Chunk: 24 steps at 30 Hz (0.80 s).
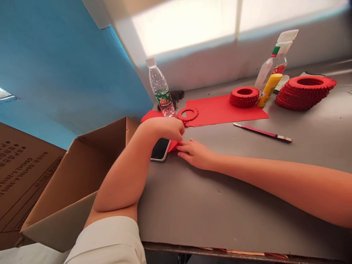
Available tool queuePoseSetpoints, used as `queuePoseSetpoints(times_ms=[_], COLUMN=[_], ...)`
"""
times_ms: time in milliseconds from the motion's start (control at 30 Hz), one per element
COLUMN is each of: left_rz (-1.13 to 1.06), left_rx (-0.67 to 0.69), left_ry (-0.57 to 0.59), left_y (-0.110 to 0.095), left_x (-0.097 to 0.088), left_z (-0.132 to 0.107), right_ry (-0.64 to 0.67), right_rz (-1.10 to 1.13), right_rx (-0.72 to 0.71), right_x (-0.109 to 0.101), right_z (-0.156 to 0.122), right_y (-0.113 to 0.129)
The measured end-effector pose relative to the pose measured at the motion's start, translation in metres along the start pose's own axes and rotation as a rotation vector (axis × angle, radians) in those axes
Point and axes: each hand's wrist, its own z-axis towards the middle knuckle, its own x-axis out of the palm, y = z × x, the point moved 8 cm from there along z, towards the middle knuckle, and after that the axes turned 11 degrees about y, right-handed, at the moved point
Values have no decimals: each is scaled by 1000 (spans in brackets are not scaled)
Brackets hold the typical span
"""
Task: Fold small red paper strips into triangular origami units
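Observation:
My left hand [167,129] curls over a small piece of folded red paper [173,146] and seems to pinch it, just above a black smartphone [161,149] lying on the grey table. My right hand [195,154] rests on the table, its fingertips at the paper's edge. Whether those fingers grip the paper is hidden. Beyond my hands lie a flat red paper sheet [222,112] and a thin ring of folded red paper [187,114].
A red folded-paper ring [244,96], a stack of similar rings [305,91], a yellow glue stick [270,90], a plastic bottle [276,58], a water bottle [161,88] and a craft knife [262,132] stand on the table. An open cardboard box [82,165] sits to the left.

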Motion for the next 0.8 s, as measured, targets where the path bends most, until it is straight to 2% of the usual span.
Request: queuePoseSetpoints(times_ms=[33,100,200,267,300,367,467,533,600,733,800], left_rz=[69,144,128,83,55,-14,-126,-209,-353,-865,-1075], left_rx=[4,40,222,383,452,549,606,583,531,471,452], left_ry=[85,80,-100,-206,-251,-327,-360,-365,-305,30,132], left_y=[-4,-17,-48,-68,-75,-82,-81,-75,-68,-69,-73], left_x=[5,2,-14,-21,-22,-24,-19,-15,-8,26,43], left_z=[-3,-11,-25,-32,-34,-33,-23,-14,-2,20,29], right_ry=[-8,-29,-130,-204,-208,-229,-333,-403,-467,-601,-627], right_rz=[11,75,316,619,790,1041,1140,1120,1012,504,216], right_rx=[7,40,172,277,268,231,240,254,266,280,257], right_x=[-1,-5,-22,-33,-37,-49,-71,-82,-92,-110,-113], right_z=[-1,-7,-28,-49,-59,-78,-105,-117,-124,-135,-138], right_y=[0,-4,-23,-42,-47,-55,-70,-77,-81,-79,-71])
